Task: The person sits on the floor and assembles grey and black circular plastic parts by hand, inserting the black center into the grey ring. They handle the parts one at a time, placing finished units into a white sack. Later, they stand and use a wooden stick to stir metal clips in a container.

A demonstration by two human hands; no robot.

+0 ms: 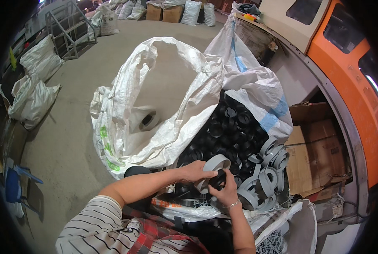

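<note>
My left hand [196, 172] is closed around the rim of a grey plastic ring [218, 161]. Between the fingers of my right hand [226, 191] is a small round black plastic cap [217, 181], held against the ring's open side. Just beyond both hands lies a heap of black plastic caps [225, 133] in a sack. Several loose grey rings [265, 182] are piled to the right of my hands. A big white woven sack [132, 63] gapes open in front, with a grey ring with a dark centre [148, 120] inside it.
A bag of screws [270, 245] sits low at the right. Beside the orange machine [346, 76] is a cardboard box [312, 156]. Filled white sacks [34, 99] and a blue stool [15, 186] stand at the left. Metal steps [70, 31] stand farther back.
</note>
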